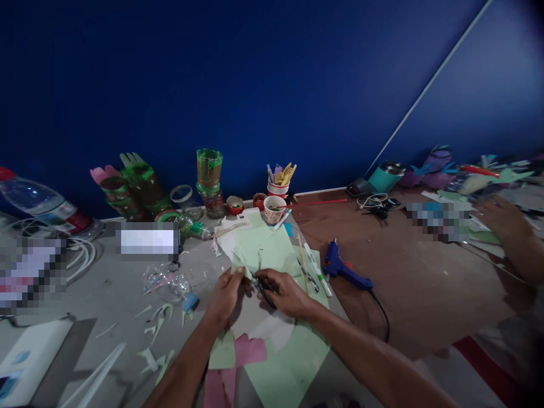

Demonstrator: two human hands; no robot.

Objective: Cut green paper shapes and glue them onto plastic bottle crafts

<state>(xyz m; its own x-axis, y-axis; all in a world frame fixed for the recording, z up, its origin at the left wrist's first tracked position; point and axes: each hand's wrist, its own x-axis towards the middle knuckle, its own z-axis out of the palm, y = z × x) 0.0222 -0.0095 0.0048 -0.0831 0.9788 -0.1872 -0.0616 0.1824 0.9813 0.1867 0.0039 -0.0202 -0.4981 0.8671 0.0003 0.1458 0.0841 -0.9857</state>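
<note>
Over the desk [113,297], the left hand [224,292] pinches pale-green paper [237,264], and the right hand [284,292] grips scissors [265,293]; for clean cutting, it is better to turn the paper slowly.

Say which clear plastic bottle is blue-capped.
The small clear bottle beside the left hand; the large clear bottle at far left has a red cap.

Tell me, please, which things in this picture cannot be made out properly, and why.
- Head view: scissors, handles partly covered by the right hand.
- Head view: white rectangle, its surface hidden by pixelation.
- Head view: large bottle, cap end cut off by the left edge.
- Head view: co-worker's hand, too blurred to tell its grip.
</note>
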